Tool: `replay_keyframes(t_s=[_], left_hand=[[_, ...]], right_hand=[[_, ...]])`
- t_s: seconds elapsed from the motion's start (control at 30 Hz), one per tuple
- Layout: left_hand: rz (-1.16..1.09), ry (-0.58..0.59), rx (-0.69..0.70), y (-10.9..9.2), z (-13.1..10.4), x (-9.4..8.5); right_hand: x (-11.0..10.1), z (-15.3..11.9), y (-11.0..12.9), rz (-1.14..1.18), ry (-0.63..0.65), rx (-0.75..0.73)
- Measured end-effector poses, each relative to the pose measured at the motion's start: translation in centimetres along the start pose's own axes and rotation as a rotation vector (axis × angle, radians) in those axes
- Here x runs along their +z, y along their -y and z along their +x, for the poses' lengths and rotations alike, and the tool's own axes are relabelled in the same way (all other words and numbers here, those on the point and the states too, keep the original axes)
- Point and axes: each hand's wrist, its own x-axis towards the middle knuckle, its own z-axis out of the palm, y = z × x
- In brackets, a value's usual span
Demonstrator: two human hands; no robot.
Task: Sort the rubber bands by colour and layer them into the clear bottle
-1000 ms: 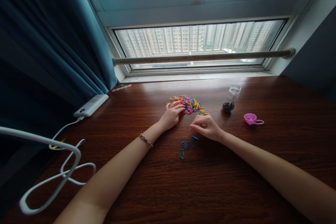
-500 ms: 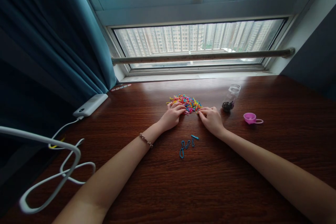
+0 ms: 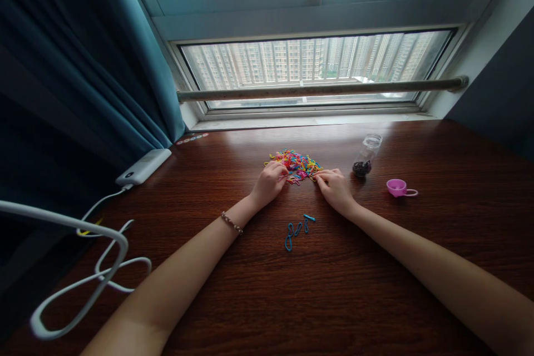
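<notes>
A pile of small, many-coloured bands (image 3: 298,162) lies on the brown table (image 3: 258,300). At its left front edge is my left hand (image 3: 270,182), fingers curled together at the bands; what they pinch is too small to make out. My right hand (image 3: 335,191) rests at the pile's right edge, thumb and fingertips closed on something hidden beside yellow bands. Nearer to me, between my forearms, several blue bands (image 3: 289,237) lie apart from the pile.
Right of my right hand a clear jar (image 3: 367,156) with dark contents stands tilted in view, and a pink cup (image 3: 397,188) with a loop handle lies beyond it. At left are a white power device (image 3: 144,167) and a looping white cable (image 3: 120,242). A window is behind.
My left hand has drawn slightly back and left, its fingers now more curled, uncovering pink and red bands at the pile's front. My right hand has barely moved.
</notes>
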Motion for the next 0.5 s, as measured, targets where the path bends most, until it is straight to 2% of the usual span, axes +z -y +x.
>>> replay_keyframes(t_s=[0.13,0.27,0.5], left_hand=[[-0.021,-0.032,-0.062,0.1,0.0,0.0],[-0.101,-0.032,-0.049,-0.3,0.0,-0.4],[-0.361,0.164,0.026,-2.7,-0.2,-0.7]], right_hand=[[0.1,-0.1,-0.1,-0.029,-0.003,0.026],[0.3,-0.1,-0.4,-0.011,0.021,0.006],[0.3,0.1,-0.3,0.027,-0.026,-0.002]])
